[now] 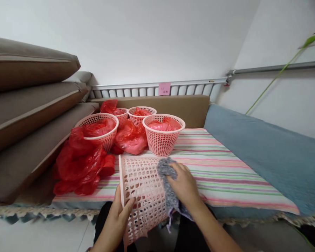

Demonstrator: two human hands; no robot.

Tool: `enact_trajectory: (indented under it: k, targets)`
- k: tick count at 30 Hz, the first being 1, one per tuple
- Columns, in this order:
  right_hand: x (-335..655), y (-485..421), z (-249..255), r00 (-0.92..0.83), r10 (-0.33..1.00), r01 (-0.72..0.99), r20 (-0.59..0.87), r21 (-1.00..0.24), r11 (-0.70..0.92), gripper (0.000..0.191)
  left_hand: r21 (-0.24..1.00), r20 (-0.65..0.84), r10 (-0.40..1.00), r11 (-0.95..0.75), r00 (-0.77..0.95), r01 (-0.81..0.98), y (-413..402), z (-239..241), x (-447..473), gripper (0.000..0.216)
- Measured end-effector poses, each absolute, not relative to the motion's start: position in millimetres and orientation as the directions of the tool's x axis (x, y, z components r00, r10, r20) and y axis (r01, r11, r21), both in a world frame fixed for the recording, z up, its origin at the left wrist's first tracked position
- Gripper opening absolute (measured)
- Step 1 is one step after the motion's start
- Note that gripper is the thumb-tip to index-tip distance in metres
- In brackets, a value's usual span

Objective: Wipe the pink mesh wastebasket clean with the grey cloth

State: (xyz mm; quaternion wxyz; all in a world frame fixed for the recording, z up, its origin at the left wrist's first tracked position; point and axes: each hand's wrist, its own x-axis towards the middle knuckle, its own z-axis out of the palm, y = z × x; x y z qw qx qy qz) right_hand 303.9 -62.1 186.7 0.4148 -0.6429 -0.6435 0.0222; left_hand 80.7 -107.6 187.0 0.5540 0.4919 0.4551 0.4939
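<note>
A pink perforated plastic basket (144,189) lies on its side in front of me, its rim facing left and its lower part over my lap. My left hand (120,213) grips the basket at the rim, thumb on the outer wall. Bunched under my right hand (185,183) is a grey fuzzy cloth (168,175) with a purple edge, pressed on the basket's right end. The fingers of that hand are curled around the cloth. Part of the cloth hangs down below the hand.
Upright pink baskets (164,140) with red plastic bags inside stand on the striped cloth (217,157). Loose red bags (80,168) lie at the left, beside stacked grey-brown cushions (33,115). A blue padded side (265,140) borders the right. A pink note (164,89) sticks to the radiator.
</note>
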Motion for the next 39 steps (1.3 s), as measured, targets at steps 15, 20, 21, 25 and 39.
enact_trajectory:
  k: [15, 20, 21, 25, 39]
  targets:
    - [288.2, -56.7, 212.2, 0.070, 0.916, 0.926, 0.395, -0.367, 0.087, 0.034, 0.994, 0.028, 0.999, -0.032, 0.037, 0.108, -128.3, 138.9, 65.4, 0.077]
    - [344.4, -56.4, 203.6, 0.301, 0.887, 0.926, 0.349, -0.331, -0.184, 0.029, 0.997, 0.078, 0.987, -0.080, 0.138, 0.006, -135.4, 138.4, 77.4, 0.069]
    - [344.2, -56.9, 204.0, 0.305, 0.886, 0.926, 0.350, -0.327, -0.189, 0.028, 0.996, 0.085, 0.987, -0.084, 0.134, -0.009, -135.9, 139.4, 78.4, 0.069]
    - [314.5, -54.7, 211.2, 0.221, 0.889, 0.927, 0.400, -0.369, -0.065, 0.028, 0.994, 0.074, 0.995, -0.069, 0.059, -0.085, -136.9, 139.9, 76.6, 0.071]
    - [216.7, -64.2, 236.8, -0.200, 0.851, 0.799, 0.485, -0.423, 0.428, 0.032, 0.994, 0.102, 0.990, -0.104, 0.101, 0.022, -135.1, 110.6, 75.9, 0.077]
